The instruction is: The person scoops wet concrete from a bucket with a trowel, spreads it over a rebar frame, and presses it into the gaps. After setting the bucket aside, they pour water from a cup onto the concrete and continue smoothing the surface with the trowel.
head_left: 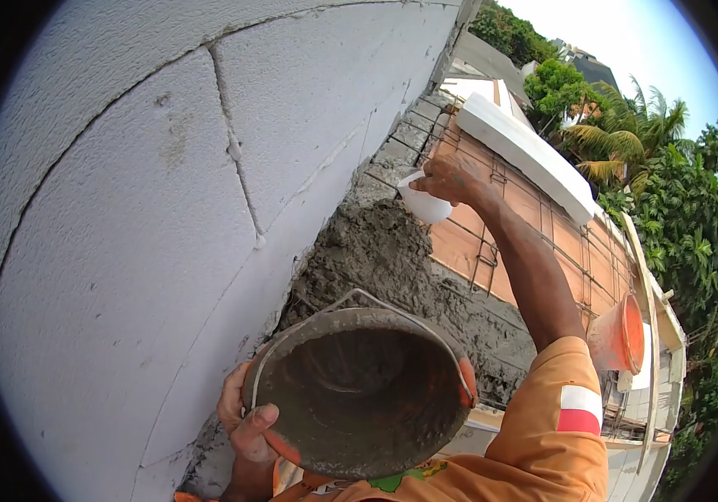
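My R hand (452, 179) is clamped on a white scoop (428, 205), fingers over its upper edge, held out at arm's reach above the end of the wet mortar (375, 247). Can't tell what's in the scoop.

My L hand (250, 427), well apart from R & much closer to my body, grips a bucket (325, 443) by its side, thumb at the rim, other fingers round the outside. The bucket's just R of that hand, mouth tilted twd me; inside is dark w/ a grey coating, outside shows orange. Its wire handle (359, 293) arcs along the far rim.

Mortar lies btwn my 2 hands, rough & lumpy, right up nr the white block wall (125, 217), which runs L of both. Just R of & below my R hand: thin rebar (485, 243) over an orange-brown panel (457, 247). Beyond that hand, a long white block (526, 159). A 2nd orange bucket (618, 335) sits R of & nearer me than the R hand, by my orange sleeve (543, 402). Trees (677, 201) well off to the R.
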Action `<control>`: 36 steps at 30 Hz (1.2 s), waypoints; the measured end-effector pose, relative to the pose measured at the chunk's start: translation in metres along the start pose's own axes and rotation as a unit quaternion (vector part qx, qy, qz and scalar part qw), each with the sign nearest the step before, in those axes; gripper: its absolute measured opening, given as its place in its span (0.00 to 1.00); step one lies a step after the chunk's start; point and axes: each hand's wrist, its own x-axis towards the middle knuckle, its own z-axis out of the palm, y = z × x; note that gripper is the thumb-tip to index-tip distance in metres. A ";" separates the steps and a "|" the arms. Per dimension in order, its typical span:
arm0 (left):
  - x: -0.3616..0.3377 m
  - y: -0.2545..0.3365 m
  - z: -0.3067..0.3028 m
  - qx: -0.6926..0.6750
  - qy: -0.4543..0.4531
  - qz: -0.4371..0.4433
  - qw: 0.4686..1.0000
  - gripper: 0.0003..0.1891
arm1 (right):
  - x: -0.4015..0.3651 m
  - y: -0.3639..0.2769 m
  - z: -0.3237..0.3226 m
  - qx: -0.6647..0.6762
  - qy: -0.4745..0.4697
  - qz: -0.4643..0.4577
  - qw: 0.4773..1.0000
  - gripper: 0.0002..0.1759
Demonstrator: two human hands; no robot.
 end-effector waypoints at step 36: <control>0.035 -0.049 0.160 -0.025 -0.126 0.020 0.992 0.19 | -0.577 0.304 0.039 -0.072 0.392 0.422 0.814 0.23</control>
